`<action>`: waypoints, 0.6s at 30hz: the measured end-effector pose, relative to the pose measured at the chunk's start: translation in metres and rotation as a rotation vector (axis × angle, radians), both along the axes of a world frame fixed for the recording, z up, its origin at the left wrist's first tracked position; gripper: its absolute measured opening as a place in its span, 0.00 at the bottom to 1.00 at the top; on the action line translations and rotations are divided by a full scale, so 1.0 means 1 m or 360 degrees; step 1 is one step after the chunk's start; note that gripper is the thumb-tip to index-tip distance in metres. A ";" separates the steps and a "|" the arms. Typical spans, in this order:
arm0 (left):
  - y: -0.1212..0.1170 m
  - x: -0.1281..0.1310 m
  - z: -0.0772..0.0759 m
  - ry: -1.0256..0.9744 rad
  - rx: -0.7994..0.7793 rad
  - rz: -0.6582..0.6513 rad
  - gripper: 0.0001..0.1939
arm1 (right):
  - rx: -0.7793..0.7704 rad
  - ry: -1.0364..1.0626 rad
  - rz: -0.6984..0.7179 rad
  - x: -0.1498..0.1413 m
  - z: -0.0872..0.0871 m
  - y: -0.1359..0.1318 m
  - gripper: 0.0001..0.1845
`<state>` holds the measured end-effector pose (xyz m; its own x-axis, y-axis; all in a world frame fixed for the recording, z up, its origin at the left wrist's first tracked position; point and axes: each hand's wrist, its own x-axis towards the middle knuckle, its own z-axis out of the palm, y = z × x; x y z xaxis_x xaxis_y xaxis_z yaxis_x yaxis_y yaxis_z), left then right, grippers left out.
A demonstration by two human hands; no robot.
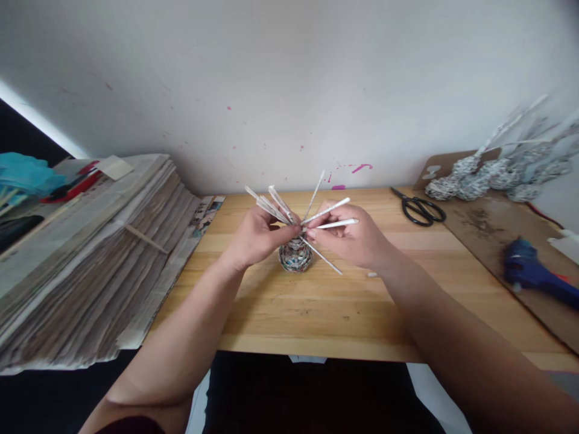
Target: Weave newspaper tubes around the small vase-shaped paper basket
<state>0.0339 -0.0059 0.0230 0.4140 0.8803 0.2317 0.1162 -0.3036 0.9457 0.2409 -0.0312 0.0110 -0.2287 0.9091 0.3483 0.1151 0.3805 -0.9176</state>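
Observation:
A small round woven paper piece stands on the wooden table between my hands, its rolled paper sticks fanning out from the top. My left hand is closed at the neck of the piece, thumb and fingers pinching the bunched sticks on that side. Opposite it, my right hand pinches paper sticks close to the same neck, with two white ends poking out past its fingers. One stick points down to the right, another up toward the wall. My fingers hide part of the neck.
At left rises a tall stack of newspapers. Black scissors lie at the back right, near several woven paper pieces. A blue glue gun rests on a brown board. A short paper scrap lies by my right wrist.

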 end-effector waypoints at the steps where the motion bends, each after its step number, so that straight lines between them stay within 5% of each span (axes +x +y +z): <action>1: 0.001 0.000 0.000 -0.0024 -0.0017 -0.0006 0.07 | 0.0030 -0.0052 0.0011 0.001 -0.001 0.001 0.02; 12: 0.006 0.000 -0.004 -0.0105 -0.0101 0.0014 0.10 | 0.0239 -0.0198 0.0185 0.006 -0.008 0.002 0.10; 18: 0.004 0.003 -0.003 -0.0139 -0.0135 0.0033 0.11 | 0.0116 0.0014 -0.0088 -0.006 -0.016 0.004 0.11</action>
